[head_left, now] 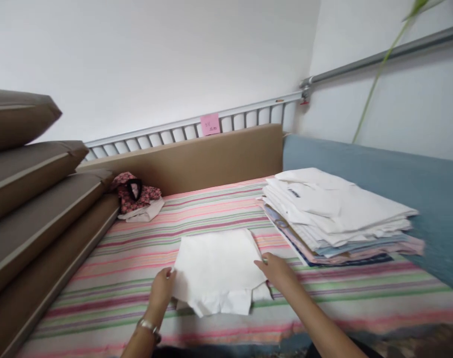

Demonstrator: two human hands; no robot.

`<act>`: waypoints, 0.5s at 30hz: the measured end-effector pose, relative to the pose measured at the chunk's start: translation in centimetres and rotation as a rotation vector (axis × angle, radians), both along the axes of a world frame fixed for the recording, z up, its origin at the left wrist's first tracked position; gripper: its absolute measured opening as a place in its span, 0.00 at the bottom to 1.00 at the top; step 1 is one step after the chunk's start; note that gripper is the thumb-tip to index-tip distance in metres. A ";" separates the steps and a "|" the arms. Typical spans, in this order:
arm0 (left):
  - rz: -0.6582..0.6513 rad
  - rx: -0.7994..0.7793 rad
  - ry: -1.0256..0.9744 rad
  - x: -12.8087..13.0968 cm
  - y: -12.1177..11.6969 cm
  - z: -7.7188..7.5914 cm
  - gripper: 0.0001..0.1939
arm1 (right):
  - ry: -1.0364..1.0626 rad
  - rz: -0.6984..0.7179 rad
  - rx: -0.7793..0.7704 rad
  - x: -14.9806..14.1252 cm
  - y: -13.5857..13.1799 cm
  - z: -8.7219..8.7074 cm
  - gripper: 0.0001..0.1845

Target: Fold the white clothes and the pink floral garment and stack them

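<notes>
A folded white cloth garment (217, 268) lies flat on the striped bedspread (129, 278), its lower edge uneven with layers sticking out. My left hand (163, 284) pinches its left edge; a silver bracelet is on that wrist. At the opposite side, my right hand (274, 268) has thumb and fingers closed on the right edge. To the right of it rises a stack of folded clothes (338, 209), white on top with blue, pink and dark layers below. Which kind of garment I hold cannot be made out.
Brown-grey cushions (43, 199) are piled along the left. A pink floral cloth (136, 194) lies crumpled against them. Behind stand a tan backrest (219, 159) and a radiator (241, 122) with a pink note (210, 124). A blue cushion (360, 164) borders the right.
</notes>
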State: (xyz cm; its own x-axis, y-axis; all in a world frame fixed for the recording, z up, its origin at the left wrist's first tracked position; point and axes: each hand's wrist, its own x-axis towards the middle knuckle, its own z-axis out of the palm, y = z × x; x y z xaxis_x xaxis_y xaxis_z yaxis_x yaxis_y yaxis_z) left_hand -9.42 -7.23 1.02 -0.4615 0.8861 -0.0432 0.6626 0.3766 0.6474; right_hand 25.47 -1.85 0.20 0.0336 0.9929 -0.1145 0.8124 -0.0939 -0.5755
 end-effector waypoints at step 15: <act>0.086 0.083 -0.436 1.1 2.4 0.2 0.10 | 1.118 -0.082 -0.409 -0.4 0.4 -0.8 0.04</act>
